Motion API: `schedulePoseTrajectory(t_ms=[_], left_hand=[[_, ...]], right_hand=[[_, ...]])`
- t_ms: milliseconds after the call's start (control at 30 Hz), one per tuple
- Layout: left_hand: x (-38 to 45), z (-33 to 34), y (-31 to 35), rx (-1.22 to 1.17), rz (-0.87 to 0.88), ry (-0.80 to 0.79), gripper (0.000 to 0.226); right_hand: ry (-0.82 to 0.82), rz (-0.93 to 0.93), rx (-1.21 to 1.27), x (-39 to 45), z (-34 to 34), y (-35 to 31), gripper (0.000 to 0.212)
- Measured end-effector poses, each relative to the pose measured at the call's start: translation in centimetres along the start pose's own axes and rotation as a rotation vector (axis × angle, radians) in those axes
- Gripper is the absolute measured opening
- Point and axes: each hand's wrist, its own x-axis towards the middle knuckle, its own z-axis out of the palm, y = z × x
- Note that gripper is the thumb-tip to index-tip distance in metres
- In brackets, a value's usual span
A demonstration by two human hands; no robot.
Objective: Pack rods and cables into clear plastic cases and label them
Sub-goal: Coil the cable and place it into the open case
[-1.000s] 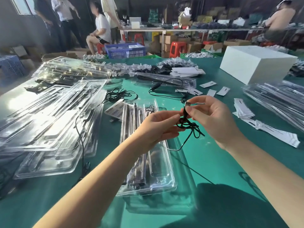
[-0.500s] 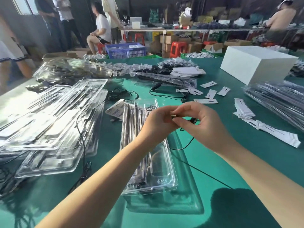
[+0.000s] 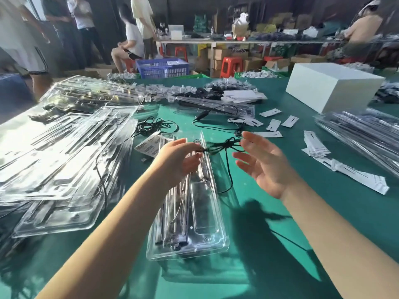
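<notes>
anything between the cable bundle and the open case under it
Nothing visible. The left hand pinches the cable bundle just above the case at its far end; the right hand is open beside it. Rods fill the case's left side.

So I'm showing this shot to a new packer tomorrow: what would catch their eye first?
Probably the two hands mid-frame: the left hand pinches a bundled black cable while the right hand is spread open beside it. Right under them, a clear plastic case holding rods lies on the green table. Tall stacks of clear cases fill the left side.
</notes>
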Motion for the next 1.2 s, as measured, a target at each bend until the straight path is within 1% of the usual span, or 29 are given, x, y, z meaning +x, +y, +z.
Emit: schedulePoseTrajectory(t_ms=[33, 67, 100, 133, 167, 233, 267, 300, 333, 367, 400, 433, 467, 500, 533, 600, 633, 667, 700, 767, 867, 933, 1033, 1067, 1133, 1200], left_hand=[[0.1, -0.5, 0.3, 0.146, 0.047, 0.076, 0.067], [0.1, -0.8, 0.6, 0.307, 0.141, 0.140, 0.067], [-0.1, -1.0, 0.9, 0.450, 0.266, 0.164, 0.063], [-0.3, -1.0, 1.1, 0.568, 0.389, 0.131, 0.057], [-0.8, -0.8, 1.3, 0.665, 0.469, 0.054, 0.053], [-1.2, -0.3, 1.5, 0.783, 0.488, -0.144, 0.055], [-1.2, -0.1, 1.3, 0.825, 0.492, -0.215, 0.048], [-1.2, 0.1, 1.1, 0.880, 0.516, -0.257, 0.031], [-1.2, 0.4, 1.0, 0.932, 0.542, -0.260, 0.017], [-1.1, 0.5, 0.9, 0.943, 0.545, -0.243, 0.015], [-1.0, 0.4, 0.8, 0.909, 0.516, -0.228, 0.017], [-1.0, 0.4, 0.7, 0.822, 0.460, -0.222, 0.020], [-1.0, 0.3, 0.6, 0.681, 0.386, -0.226, 0.023], [-1.0, 0.3, 0.6, 0.514, 0.299, -0.253, 0.026], [-0.9, 0.3, 0.6, 0.342, 0.217, -0.296, 0.026], [-0.8, 0.5, 0.6, 0.072, 0.132, -0.348, 0.024], [-0.7, 0.5, 0.6, -0.039, 0.114, -0.347, 0.027], [-0.7, 0.5, 0.6, -0.125, 0.109, -0.339, 0.030], [-0.6, 0.6, 0.7, -0.174, 0.116, -0.330, 0.033], [-0.4, 0.4, 0.7, -0.178, 0.133, -0.310, 0.031], [-0.2, 0.1, 0.6, -0.090, 0.159, -0.283, 0.023], [-0.2, 0.1, 0.6, -0.009, 0.178, -0.249, 0.023], [-0.4, 0.1, 0.7, 0.106, 0.175, -0.162, 0.019], [-0.5, 0.1, 0.7, 0.115, 0.181, -0.146, 0.019], [-0.5, 0.2, 0.7, 0.123, 0.199, -0.128, 0.021], [-0.7, 0.5, 0.5, 0.135, 0.182, -0.123, 0.025]], right_hand=[[-0.001, -0.040, -0.028, 0.4, 0.2, -0.4, 0.034], [-0.012, -0.089, -0.112, 0.9, 0.4, -0.8, 0.026], [-0.035, -0.138, -0.212, 1.3, 0.8, -1.2, 0.019], [-0.066, -0.184, -0.302, 1.7, 1.3, -1.5, 0.018], [-0.092, -0.220, -0.375, 2.0, 1.8, -1.7, 0.021], [-0.145, -0.270, -0.448, 2.5, 3.1, -1.9, 0.021], [-0.181, -0.283, -0.431, 2.7, 3.7, -1.7, 0.019], [-0.215, -0.279, -0.368, 2.7, 4.3, -1.5, 0.019], [-0.235, -0.277, -0.310, 2.7, 4.8, -1.2, 0.021], [-0.224, -0.294, -0.308, 2.7, 5.1, -0.9, 0.024], [-0.179, -0.336, -0.378, 2.7, 5.1, -0.7, 0.029], [-0.128, -0.386, -0.494, 2.7, 4.9, -0.6, 0.035], [-0.092, -0.413, -0.621, 2.8, 4.5, -0.7, 0.041], [-0.088, -0.382, -0.733, 2.8, 4.3, -0.8, 0.045], [-0.121, -0.290, -0.791, 2.8, 4.1, -0.8, 0.050], [-0.250, -0.014, -0.739, 2.7, 3.8, -0.3, 0.059], [-0.313, 0.097, -0.696, 2.6, 3.8, 0.1, 0.057], [-0.365, 0.163, -0.661, 2.5, 3.9, 0.4, 0.052], [-0.406, 0.190, -0.640, 2.4, 4.0, 0.7, 0.045], [-0.441, 0.188, -0.631, 2.2, 4.3, 1.2, 0.035], [-0.382, 0.126, -0.628, 2.5, 4.2, 1.7, 0.024], [-0.310, 0.091, -0.620, 2.8, 3.8, 1.6, 0.023], [-0.182, 0.032, -0.572, 3.3, 3.1, 0.8, 0.038], [-0.138, -0.012, -0.514, 3.4, 2.9, 0.5, 0.035], [-0.032, -0.113, -0.401, 3.7, 2.7, 0.1, 0.023], [0.064, -0.201, -0.342, 3.8, 2.9, 0.0, 0.024]])
